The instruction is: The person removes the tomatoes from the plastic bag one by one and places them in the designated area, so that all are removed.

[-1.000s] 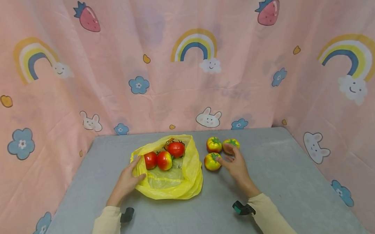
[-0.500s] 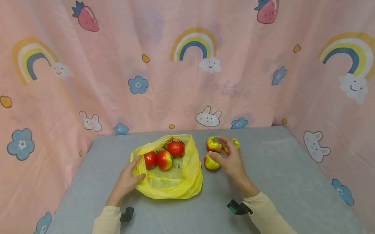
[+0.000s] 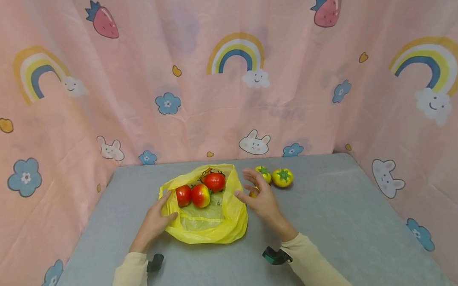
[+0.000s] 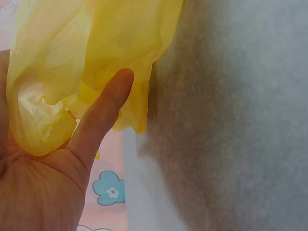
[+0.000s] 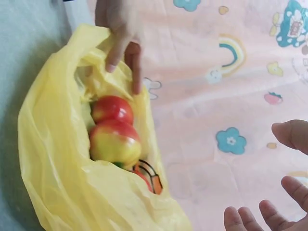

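A yellow plastic bag (image 3: 236, 215) lies with its mouth spread on the table. Inside it are three tomatoes: one red (image 3: 183, 195), one red and yellow (image 3: 200, 196) and another red (image 3: 215, 182) with dark stems by it. My left hand (image 3: 155, 218) holds the bag's left rim, thumb (image 4: 103, 113) lying along the plastic; its other fingers are mostly hidden. Just right of the bag hovers my right hand (image 3: 264, 203), fingers spread, holding nothing. Behind it, a yellow-red tomato (image 3: 253, 192) is largely covered. Two more yellow tomatoes (image 3: 282, 177) (image 3: 264, 174) with green tops sit beyond.
The grey table (image 3: 351, 223) stretches to the right and front. A pink patterned curtain (image 3: 198, 131) hangs along its back and both sides. Each wrist wears a dark strapped device (image 3: 277, 255).
My right hand has moved left from over the loose tomatoes to beside the bag, uncovering the rightmost tomato. My left hand and the tomatoes in the bag have stayed put.
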### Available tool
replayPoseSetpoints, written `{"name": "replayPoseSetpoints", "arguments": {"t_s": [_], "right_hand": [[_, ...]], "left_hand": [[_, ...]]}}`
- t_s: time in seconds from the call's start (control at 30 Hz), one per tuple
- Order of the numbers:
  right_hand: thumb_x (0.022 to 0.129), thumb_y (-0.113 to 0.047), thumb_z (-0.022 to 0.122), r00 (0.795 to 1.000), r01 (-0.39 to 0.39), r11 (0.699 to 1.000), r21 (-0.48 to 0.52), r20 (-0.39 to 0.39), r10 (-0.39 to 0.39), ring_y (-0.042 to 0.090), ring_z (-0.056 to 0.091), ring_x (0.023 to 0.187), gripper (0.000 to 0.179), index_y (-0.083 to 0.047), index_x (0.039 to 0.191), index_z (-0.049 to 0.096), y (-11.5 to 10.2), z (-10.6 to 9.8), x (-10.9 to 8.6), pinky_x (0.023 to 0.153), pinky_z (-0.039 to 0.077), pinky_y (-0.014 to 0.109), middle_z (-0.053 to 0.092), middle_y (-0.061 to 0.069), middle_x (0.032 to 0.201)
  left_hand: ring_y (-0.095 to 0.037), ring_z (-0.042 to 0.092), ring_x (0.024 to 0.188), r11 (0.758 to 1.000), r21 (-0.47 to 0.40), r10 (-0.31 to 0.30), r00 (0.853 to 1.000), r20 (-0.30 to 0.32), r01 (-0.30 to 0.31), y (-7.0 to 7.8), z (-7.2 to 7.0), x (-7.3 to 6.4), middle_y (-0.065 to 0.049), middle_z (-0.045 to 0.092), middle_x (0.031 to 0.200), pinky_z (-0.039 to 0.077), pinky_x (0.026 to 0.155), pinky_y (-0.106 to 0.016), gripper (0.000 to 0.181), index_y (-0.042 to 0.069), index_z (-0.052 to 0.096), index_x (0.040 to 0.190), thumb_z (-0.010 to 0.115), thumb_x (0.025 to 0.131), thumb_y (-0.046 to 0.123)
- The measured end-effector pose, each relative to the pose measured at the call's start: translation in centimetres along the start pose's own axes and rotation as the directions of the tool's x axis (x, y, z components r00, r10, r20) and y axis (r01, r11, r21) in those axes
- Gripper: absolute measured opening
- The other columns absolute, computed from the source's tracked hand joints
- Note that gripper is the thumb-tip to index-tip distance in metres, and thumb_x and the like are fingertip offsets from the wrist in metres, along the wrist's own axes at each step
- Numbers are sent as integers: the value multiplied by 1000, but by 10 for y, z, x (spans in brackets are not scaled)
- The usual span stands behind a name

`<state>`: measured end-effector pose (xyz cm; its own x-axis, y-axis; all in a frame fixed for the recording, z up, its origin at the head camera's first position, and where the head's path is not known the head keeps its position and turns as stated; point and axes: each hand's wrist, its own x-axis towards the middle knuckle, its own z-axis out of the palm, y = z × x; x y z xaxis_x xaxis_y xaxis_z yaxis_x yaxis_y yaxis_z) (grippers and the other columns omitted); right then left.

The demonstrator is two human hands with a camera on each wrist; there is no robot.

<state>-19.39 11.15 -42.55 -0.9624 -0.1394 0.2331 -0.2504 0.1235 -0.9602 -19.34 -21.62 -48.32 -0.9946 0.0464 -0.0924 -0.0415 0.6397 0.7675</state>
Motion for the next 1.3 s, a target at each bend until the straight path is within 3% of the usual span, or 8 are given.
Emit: {"name": "replayPoseSetpoints", "arguments": {"t_s": [0.53,0.9,1.3], "right_hand": [[87,-12,73,987,-102,995,3,121,101,36,47,136,60,-15,141,47,22,43,9,111,42,53,38,9,155],[89,-13,71,964,-191,981,-20,186,191,40,43,139,63,-16,145,44,30,68,17,108,45,53,36,11,156],[88,-19,72,955,-212,961,-176,172,242,41,48,133,63,-18,146,46,34,88,34,106,47,51,42,9,153]], "left_hand": [[-40,21,150,1000,-4,2,1000,1,-2,-3,2,1,-13,26,163,18,121,-58,75,16,28,156,64,90,14],[-40,21,150,1000,-3,0,1000,0,0,-3,0,0,-13,26,163,18,121,-58,75,14,28,156,64,90,14],[-41,22,149,1000,12,11,1000,-8,-11,-3,0,1,-14,27,162,19,121,-58,75,15,28,156,65,90,15]]}}
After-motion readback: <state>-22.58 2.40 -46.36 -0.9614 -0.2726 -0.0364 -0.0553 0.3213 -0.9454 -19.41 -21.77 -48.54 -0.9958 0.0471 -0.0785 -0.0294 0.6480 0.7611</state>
